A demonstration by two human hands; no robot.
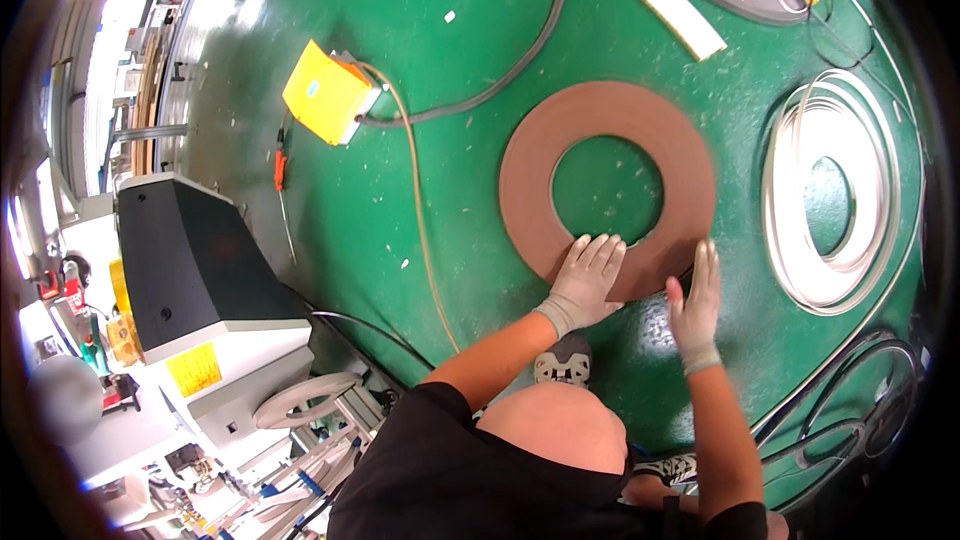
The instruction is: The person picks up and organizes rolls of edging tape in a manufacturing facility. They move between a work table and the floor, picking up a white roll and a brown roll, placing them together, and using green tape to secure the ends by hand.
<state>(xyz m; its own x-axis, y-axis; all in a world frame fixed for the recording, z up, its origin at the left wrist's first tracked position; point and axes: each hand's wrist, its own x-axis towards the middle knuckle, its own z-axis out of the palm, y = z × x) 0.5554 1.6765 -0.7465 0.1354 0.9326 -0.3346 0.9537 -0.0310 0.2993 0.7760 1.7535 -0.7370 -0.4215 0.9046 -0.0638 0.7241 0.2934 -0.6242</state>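
We crouch over a green floor (440,120) with both gloved hands open, left hand (588,278) pressing flat on the near edge of a brown flat ring (610,125), right hand (696,302) touching its near-right edge; the ring is not yet lifted.
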